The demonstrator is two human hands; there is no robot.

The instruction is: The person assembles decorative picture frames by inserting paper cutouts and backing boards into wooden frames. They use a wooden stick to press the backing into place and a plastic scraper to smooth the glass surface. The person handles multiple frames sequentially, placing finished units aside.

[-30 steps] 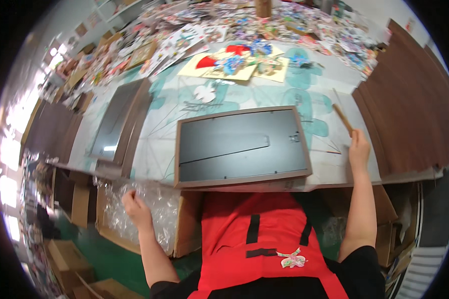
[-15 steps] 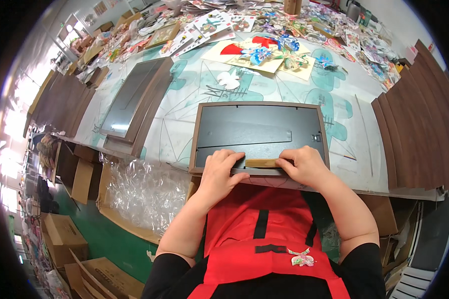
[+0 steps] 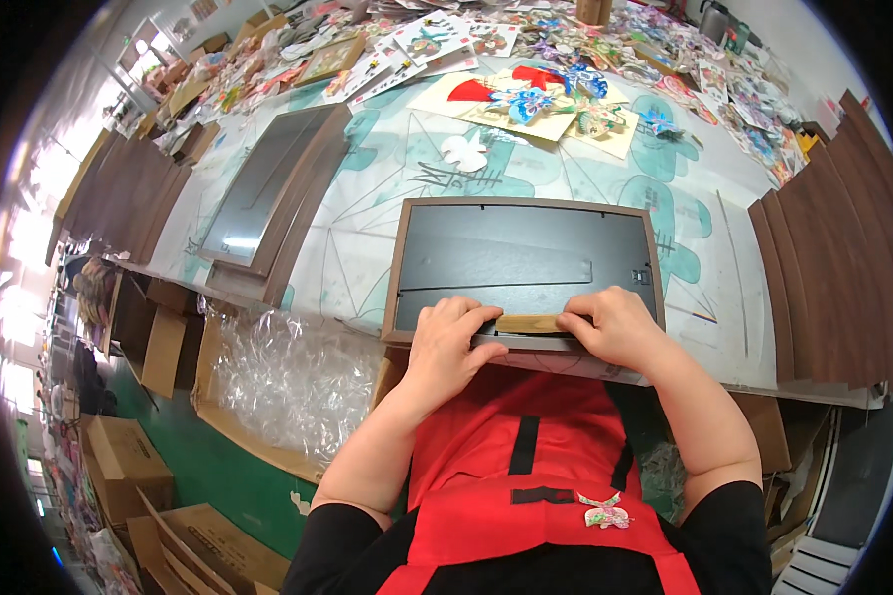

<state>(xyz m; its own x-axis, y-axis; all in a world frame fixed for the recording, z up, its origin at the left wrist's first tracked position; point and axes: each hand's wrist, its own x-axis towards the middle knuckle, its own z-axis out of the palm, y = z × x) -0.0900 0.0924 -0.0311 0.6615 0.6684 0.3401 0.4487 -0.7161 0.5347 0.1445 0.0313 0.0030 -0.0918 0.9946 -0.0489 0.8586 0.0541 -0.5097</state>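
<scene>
A brown picture frame (image 3: pixel 400 268) lies face down in front of me, its black backing board (image 3: pixel 496 243) turned up. Along the near edge of that board is a short, flat wooden strip (image 3: pixel 529 324). The strip's right end is pinched between the thumb and fingers of my right hand (image 3: pixel 617 329). My left hand (image 3: pixel 448 345) is curled at the strip's left end, its index finger against it and its thumb over the frame's near edge. What lies beneath the fingertips is hidden.
More brown frames are stacked at the left (image 3: pixel 268 198), with dark brown boards standing in a row at the right (image 3: pixel 843 248). Paper cutouts and cards (image 3: pixel 526 104) cover the far table. Below the table edge, a carton holds clear plastic wrap (image 3: pixel 288 387).
The view has shifted slightly, so the frame sits a little further right in it. Both hands stay at the wooden strip with only small movement.
</scene>
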